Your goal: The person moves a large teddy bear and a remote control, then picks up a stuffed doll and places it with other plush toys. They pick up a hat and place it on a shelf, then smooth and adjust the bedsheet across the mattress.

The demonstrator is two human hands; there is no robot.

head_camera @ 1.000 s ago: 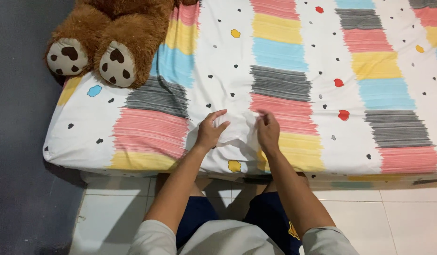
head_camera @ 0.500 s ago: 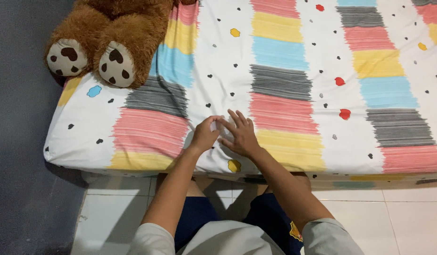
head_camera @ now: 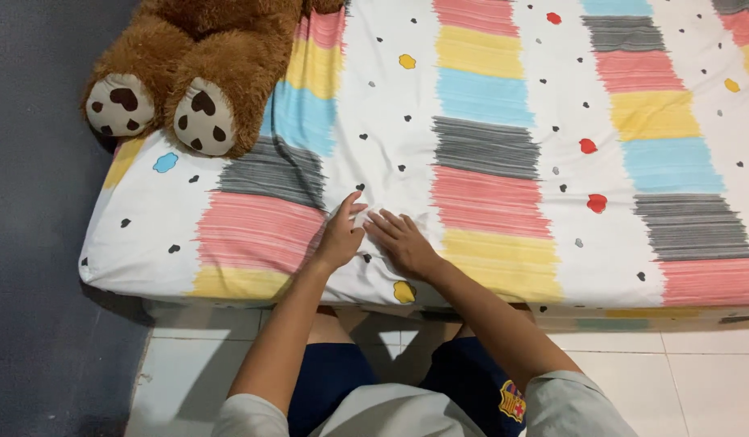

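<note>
A bed (head_camera: 488, 267) in a white sheet with coloured stripes carries a brown teddy bear (head_camera: 204, 65) at its far left corner.

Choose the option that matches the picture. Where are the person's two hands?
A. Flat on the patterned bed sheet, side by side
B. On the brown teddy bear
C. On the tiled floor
A: the left hand and right hand lie flat on the bed sheet, far from the teddy bear.

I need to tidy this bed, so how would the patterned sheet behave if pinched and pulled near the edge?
The bedsheet is probably thin and floppy: faint wrinkles fan out around the left hand and right hand pressing it flat. It wraps the mattress corner, so it likely lifts only slightly. The teddy bear may pin the far corner.
</note>
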